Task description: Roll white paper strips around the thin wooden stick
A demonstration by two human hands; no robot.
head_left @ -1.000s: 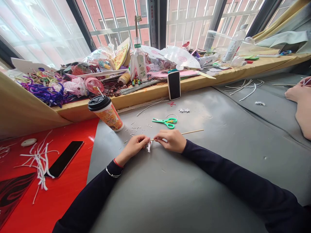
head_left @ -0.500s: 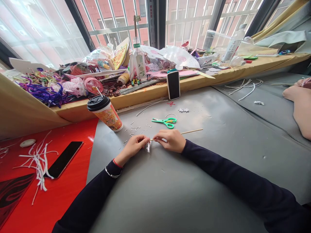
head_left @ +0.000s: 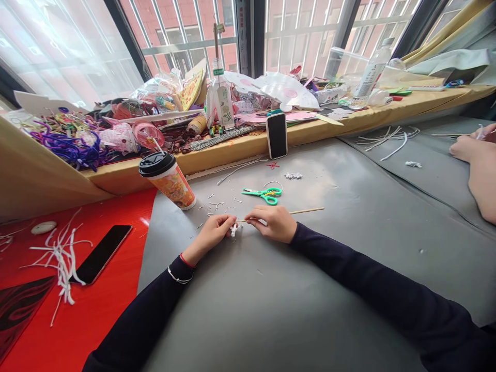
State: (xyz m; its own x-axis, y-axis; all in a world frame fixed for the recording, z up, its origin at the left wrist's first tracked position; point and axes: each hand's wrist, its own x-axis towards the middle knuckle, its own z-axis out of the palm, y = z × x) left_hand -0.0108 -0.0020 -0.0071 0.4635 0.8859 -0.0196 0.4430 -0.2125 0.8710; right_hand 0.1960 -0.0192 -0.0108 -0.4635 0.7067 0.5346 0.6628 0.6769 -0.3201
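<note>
Pinching a white piece (head_left: 233, 231) in its fingers, the left hand (head_left: 211, 232) rests low over the grey counter (head_left: 310, 289); I see the piece hanging just below the thumb, but I cannot tell whether it touches the counter. The right hand (head_left: 275, 223) has thumb and fingers pressed together on a thin stick (head_left: 308, 210), whose left end points at the left fingers while the long end juts out to the right past the hand. Whether the tip goes into the piece or only lies against it is too small for me to make out. As I judge it, that tip is the main risk: too hard a push could make it slip off and jab the left fingers, and a loose pinch could let the piece twist or come undone. The long end could swing if I turn the right wrist sharply, perhaps catching the scissors (head_left: 265, 195) just beyond. Small scraps (head_left: 219, 205) lie near the left hand, so a dropped piece might get lost among them. The cup (head_left: 170, 183) stands farther out on the left, and a wide sweep of that arm might tip it over.
</note>
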